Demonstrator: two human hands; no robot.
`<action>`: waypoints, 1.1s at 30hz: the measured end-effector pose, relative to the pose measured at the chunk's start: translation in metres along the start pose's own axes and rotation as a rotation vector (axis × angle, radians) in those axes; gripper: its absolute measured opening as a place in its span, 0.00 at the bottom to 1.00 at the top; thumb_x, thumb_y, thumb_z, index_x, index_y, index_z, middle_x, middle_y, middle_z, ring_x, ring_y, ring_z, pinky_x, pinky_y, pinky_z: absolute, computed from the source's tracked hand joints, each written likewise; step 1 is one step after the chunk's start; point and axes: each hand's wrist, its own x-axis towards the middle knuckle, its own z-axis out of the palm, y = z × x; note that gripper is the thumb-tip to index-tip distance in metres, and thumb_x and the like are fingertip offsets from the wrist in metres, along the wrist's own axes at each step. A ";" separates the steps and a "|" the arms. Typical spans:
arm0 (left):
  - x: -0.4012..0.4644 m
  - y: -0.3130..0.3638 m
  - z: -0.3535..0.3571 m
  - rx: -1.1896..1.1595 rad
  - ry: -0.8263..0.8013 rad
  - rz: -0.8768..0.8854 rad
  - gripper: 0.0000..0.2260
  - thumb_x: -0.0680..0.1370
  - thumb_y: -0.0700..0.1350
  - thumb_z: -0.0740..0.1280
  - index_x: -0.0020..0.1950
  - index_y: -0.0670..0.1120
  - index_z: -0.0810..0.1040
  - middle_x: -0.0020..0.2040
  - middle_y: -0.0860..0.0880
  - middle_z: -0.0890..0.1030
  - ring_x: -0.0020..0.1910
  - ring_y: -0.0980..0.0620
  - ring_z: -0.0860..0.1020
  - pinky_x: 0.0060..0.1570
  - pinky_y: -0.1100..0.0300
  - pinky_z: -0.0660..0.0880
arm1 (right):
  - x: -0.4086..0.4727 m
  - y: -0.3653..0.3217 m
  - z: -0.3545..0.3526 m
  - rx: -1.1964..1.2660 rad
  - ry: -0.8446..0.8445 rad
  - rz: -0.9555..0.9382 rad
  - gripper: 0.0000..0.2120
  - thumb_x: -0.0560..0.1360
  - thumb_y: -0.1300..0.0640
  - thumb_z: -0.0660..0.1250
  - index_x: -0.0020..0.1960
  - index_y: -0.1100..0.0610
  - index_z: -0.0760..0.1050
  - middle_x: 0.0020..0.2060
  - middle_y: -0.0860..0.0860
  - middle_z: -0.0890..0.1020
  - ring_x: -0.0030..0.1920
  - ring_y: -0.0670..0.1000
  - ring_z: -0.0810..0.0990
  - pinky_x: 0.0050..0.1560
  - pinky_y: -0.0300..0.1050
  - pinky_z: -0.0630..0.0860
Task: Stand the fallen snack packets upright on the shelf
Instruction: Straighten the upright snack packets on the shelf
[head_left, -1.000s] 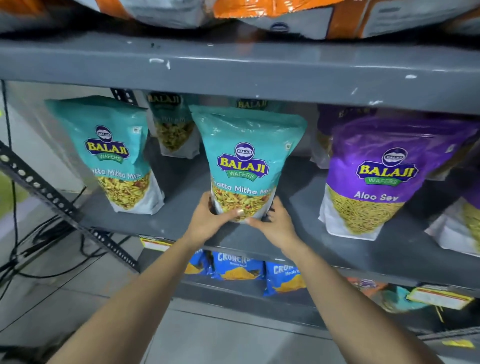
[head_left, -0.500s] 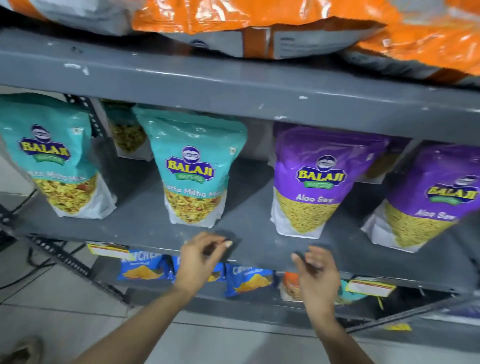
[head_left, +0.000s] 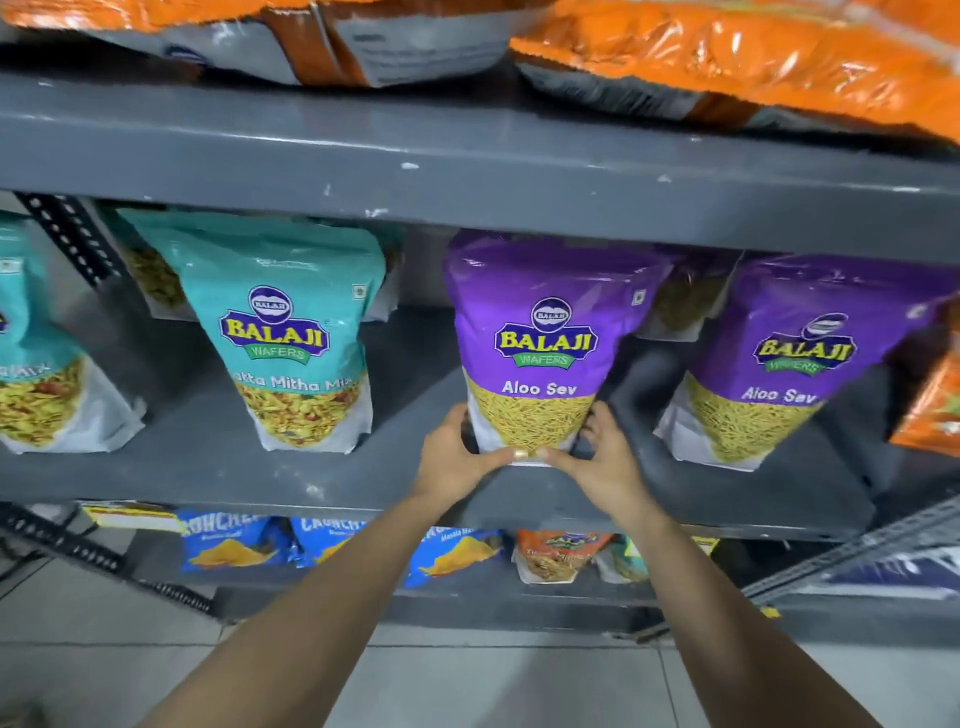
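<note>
A purple Aloo Sev packet (head_left: 543, 332) stands upright on the grey middle shelf (head_left: 218, 467), near its front edge. My left hand (head_left: 457, 457) grips its lower left corner and my right hand (head_left: 602, 457) grips its lower right corner, thumbs meeting under its base. To its left a teal Khatta Mitha Mix packet (head_left: 291, 332) stands upright on its own. A second purple Aloo Sev packet (head_left: 789, 358) stands to the right, leaning slightly. Another teal packet (head_left: 36, 364) is cut off at the left edge.
More packets stand behind the front row. Orange bags (head_left: 727, 57) lie on the shelf above. Blue Crunchex packets (head_left: 234, 540) and an orange packet (head_left: 561, 556) sit on the lower shelf. An orange packet (head_left: 935, 405) shows at the right edge. Tiled floor lies below.
Both hands let go of the teal Khatta Mitha Mix packet, moved right along the shelf and took hold of the base of the purple Aloo Sev packet. The view shifted right.
</note>
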 end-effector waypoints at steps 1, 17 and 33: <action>-0.003 -0.001 0.000 -0.005 0.006 0.002 0.33 0.63 0.55 0.81 0.64 0.48 0.75 0.59 0.52 0.84 0.57 0.53 0.82 0.58 0.55 0.79 | -0.003 0.002 0.001 0.018 0.001 -0.005 0.29 0.63 0.56 0.81 0.59 0.51 0.70 0.56 0.47 0.82 0.59 0.48 0.80 0.62 0.48 0.77; -0.066 0.012 0.052 0.033 0.067 0.015 0.08 0.72 0.41 0.75 0.37 0.47 0.78 0.33 0.47 0.82 0.30 0.53 0.77 0.38 0.55 0.77 | -0.073 0.039 -0.095 0.216 0.518 0.045 0.21 0.68 0.70 0.75 0.48 0.45 0.80 0.46 0.44 0.84 0.53 0.48 0.83 0.64 0.54 0.76; 0.007 0.110 0.218 0.038 -0.142 -0.003 0.34 0.61 0.57 0.81 0.61 0.47 0.75 0.58 0.50 0.83 0.56 0.50 0.81 0.52 0.58 0.76 | 0.000 0.065 -0.219 -0.023 0.176 0.015 0.37 0.59 0.62 0.83 0.63 0.57 0.69 0.59 0.54 0.82 0.59 0.50 0.80 0.58 0.39 0.76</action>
